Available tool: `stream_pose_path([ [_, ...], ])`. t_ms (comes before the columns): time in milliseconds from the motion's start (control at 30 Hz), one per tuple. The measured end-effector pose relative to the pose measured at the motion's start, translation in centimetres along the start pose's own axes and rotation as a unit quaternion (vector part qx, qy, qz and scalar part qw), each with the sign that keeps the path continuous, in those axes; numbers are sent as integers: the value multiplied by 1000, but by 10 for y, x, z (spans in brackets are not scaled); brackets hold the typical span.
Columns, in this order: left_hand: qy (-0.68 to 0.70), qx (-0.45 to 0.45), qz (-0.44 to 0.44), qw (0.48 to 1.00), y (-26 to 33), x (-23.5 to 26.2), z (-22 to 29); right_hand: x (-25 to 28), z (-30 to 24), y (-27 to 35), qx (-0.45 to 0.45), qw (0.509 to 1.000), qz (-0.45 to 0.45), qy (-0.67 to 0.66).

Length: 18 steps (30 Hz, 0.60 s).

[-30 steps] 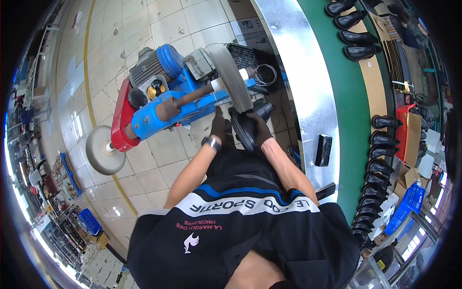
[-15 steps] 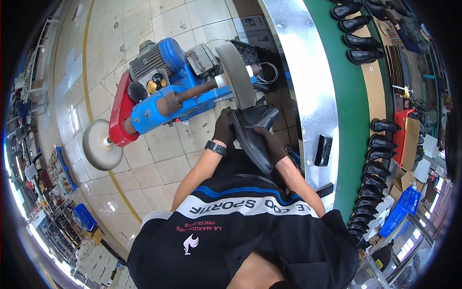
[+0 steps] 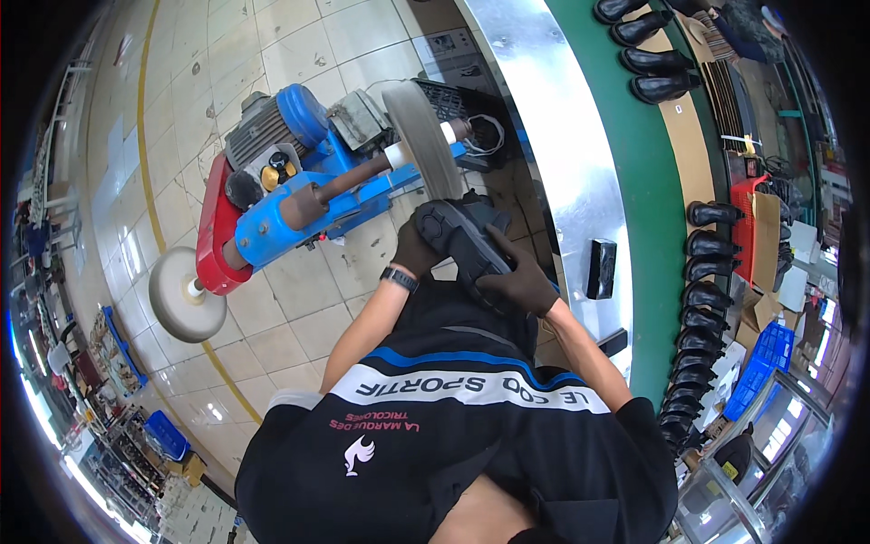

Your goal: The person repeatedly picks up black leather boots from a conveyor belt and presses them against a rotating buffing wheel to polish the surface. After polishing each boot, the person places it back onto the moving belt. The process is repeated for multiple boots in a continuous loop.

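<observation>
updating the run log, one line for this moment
left hand: holds shoe | right hand: holds shoe | shoe: sole showing, by grey wheel

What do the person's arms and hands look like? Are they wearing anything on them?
Yes! The left hand and right hand wear dark brownish gloves that end at the wrists. A dark band, like a watch, circles the left wrist. Both forearms are bare. The short sleeves look mostly black, with some white at the left one.
</observation>
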<state>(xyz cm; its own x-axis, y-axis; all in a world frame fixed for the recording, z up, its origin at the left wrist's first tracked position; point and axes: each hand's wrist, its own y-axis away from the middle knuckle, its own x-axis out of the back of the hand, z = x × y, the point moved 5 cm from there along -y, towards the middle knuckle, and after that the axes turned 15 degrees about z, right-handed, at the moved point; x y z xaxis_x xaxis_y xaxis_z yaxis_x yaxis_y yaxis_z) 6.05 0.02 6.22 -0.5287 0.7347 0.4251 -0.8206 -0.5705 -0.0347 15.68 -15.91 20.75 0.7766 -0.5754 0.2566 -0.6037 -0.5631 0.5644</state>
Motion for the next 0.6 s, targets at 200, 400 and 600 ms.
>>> stream_pose_path([
  [200,-101,-183,-64,976,-18,-48,-40,6,7,5,19,998,27,-49],
  [400,-130,-131,-22,983,-29,-30,-11,16,20,5,-108,951,-30,-286],
  [600,-303,-236,38,923,-29,24,23,2,60,-1,-253,861,-111,-427],
])
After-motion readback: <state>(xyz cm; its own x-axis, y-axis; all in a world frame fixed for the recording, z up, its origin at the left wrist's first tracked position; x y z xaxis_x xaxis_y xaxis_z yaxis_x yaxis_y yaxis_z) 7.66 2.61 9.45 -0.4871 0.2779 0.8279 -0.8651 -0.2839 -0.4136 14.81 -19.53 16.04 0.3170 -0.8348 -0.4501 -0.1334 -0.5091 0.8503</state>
